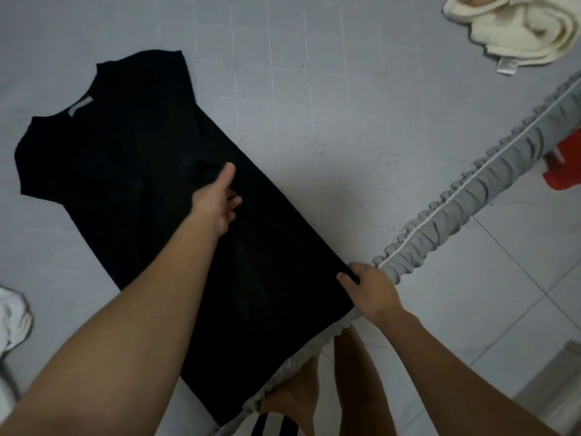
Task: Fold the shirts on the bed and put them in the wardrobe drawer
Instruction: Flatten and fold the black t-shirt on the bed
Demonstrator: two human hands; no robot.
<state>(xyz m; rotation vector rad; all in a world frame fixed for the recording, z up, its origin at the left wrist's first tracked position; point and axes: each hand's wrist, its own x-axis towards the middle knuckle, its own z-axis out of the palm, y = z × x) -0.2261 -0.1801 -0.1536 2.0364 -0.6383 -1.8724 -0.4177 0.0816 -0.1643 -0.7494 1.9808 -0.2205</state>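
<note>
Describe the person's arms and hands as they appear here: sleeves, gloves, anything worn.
Both arms are bare along all that shows, with no sleeve in view. The left hand and right hand wear no gloves. No watch, bracelet or ring can be seen on either wrist or on the fingers.

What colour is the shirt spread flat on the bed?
Plain black short-sleeved shirt, seen best in the head view.

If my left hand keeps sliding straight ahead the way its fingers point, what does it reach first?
More of the black shirt: the left hand lies open on its middle, fingers aimed up the shirt toward the far sleeve. Beyond that edge is only the grey bedsheet.
</note>
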